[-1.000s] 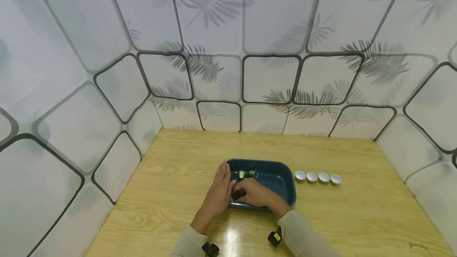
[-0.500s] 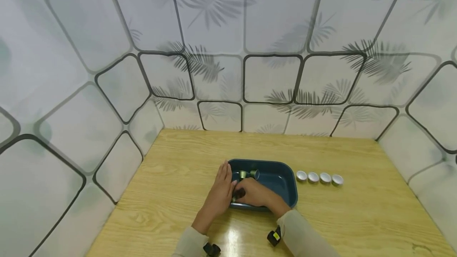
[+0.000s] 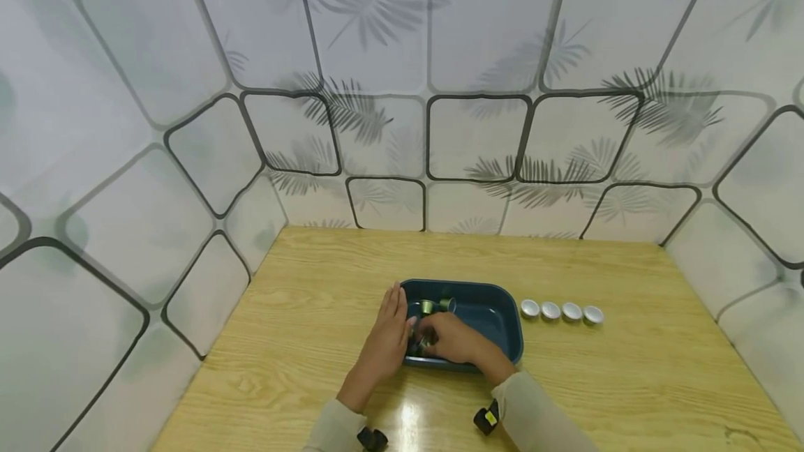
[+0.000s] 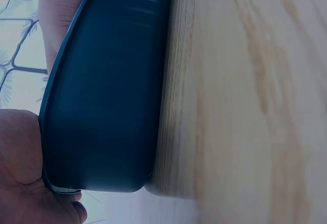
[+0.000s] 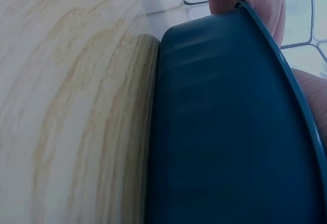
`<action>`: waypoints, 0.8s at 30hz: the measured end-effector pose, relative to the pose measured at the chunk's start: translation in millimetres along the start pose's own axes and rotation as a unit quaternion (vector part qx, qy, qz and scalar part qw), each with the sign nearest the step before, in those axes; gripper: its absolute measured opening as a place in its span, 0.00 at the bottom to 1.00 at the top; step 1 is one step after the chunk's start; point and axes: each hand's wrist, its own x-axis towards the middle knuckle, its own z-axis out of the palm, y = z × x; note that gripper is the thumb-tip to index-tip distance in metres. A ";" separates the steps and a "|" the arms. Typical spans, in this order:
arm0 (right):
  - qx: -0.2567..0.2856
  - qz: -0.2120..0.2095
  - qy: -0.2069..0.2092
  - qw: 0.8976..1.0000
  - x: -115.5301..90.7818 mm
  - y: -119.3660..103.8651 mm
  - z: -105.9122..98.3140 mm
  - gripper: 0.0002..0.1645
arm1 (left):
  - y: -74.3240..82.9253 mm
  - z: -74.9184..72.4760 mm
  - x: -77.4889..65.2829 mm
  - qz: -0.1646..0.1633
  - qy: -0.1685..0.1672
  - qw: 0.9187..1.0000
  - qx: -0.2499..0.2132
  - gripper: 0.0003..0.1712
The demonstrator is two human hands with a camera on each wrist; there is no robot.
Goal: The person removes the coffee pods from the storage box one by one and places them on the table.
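Green capsules (image 3: 426,307) lie in the blue tray (image 3: 484,293), beyond and beside the right grip (image 3: 452,338); its fingers bend downward, any pinch undeterminable. Left grip (image 3: 386,333), fingers straight, lies along the rim, apparently bracing the tray. Working room extends rightward of the right grip; four white-topped capsules (image 3: 551,310) stand past the wall.

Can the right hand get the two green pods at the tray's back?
Probably yes: the right hand is over the blue tray, just in front of the green pods, with no wall between. Blur hides whether it's holding something.
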 end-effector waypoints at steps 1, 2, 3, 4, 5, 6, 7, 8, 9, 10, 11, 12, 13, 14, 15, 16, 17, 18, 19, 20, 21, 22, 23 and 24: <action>-0.001 0.002 0.001 1.000 -0.1 0.3 0.3 0.11 | -0.1 0.1 0.0 -0.002 -0.001 1.000 -0.001 0.35; -0.002 0.005 0.002 1.000 -0.3 0.3 0.4 0.12 | 0.0 0.1 0.0 -0.004 -0.003 1.000 0.000 0.35; -0.003 0.007 0.003 1.000 -0.3 0.4 0.4 0.12 | -0.2 0.3 0.0 -0.003 -0.001 1.000 0.000 0.35; -0.003 0.009 0.004 1.000 -0.3 0.5 0.3 0.13 | -0.3 0.6 0.1 -0.003 -0.001 1.000 0.003 0.35; -0.003 0.010 0.005 1.000 -0.2 0.2 0.0 0.14 | -0.3 0.7 0.3 -0.004 0.000 1.000 0.001 0.35; -0.002 0.011 0.005 1.000 -0.3 0.1 -0.1 0.15 | -0.3 1.0 0.5 -0.004 0.001 1.000 0.001 0.35; -0.003 0.011 0.006 1.000 -0.4 0.0 -0.1 0.15 | -0.1 1.2 0.8 -0.002 0.004 1.000 0.000 0.34; -0.004 0.012 0.007 1.000 -0.6 0.0 -0.2 0.16 | 0.2 1.3 0.9 -0.001 0.005 1.000 0.000 0.34; -0.005 0.012 0.009 1.000 -0.9 0.0 -0.2 0.16 | 0.3 1.7 1.1 0.000 0.007 1.000 -0.001 0.34; -0.005 0.012 0.011 1.000 -1.1 0.2 0.0 0.16 | 0.5 1.8 1.4 -0.001 0.008 1.000 0.000 0.34; -0.006 0.010 0.014 1.000 -1.5 0.0 -0.1 0.16 | 0.7 1.8 1.5 -0.002 0.008 1.000 0.000 0.34; -0.009 0.010 0.017 1.000 -1.9 0.0 -0.1 0.15 | 0.8 1.8 1.8 -0.004 0.007 1.000 0.000 0.34; -0.010 0.010 0.021 1.000 -2.4 -0.1 -0.2 0.15 | 0.9 1.8 2.0 -0.004 0.007 1.000 0.001 0.34; -0.011 0.009 0.025 1.000 -2.9 -0.2 -0.2 0.15 | 0.9 1.7 2.1 -0.006 0.006 1.000 0.001 0.34; -0.011 0.006 0.029 0.999 -3.8 -0.7 -0.8 0.15 | 0.9 1.5 2.2 -0.007 0.005 1.000 0.002 0.34; -0.010 0.006 0.032 0.999 -4.5 -1.1 -1.1 0.15 | 1.0 1.3 2.3 -0.008 0.004 1.000 0.003 0.34; -0.010 0.006 0.035 0.999 -5.5 -2.0 -1.6 0.15 | 0.9 1.2 2.4 -0.008 0.004 1.000 0.001 0.34; -0.008 0.006 0.038 0.999 -6.6 -2.6 -1.9 0.15 | 0.9 1.1 2.4 -0.007 0.003 1.000 0.001 0.34; -0.005 0.006 0.041 0.999 -7.7 -3.1 -2.0 0.15 | 0.8 1.2 2.3 -0.006 0.003 1.000 0.001 0.34; -0.004 0.007 0.045 0.999 -8.9 -3.5 -2.0 0.16 | 0.7 1.2 2.2 -0.006 0.004 1.000 -0.001 0.34; -0.003 0.007 0.049 0.999 -10.3 -4.1 -2.2 0.16 | 0.7 1.2 2.3 -0.005 0.004 1.000 -0.001 0.34; -0.001 0.010 0.055 0.998 -11.5 -4.3 -1.7 0.17 | 0.6 1.2 2.3 -0.004 0.004 1.000 -0.001 0.34; 0.003 0.009 0.061 0.998 -12.9 -4.4 -1.4 0.17 | 0.6 1.1 2.4 -0.003 0.004 1.000 -0.003 0.34; 0.006 0.009 0.069 0.998 -14.2 -4.5 -0.9 0.17 | 0.7 0.8 2.4 -0.003 0.003 1.000 -0.002 0.34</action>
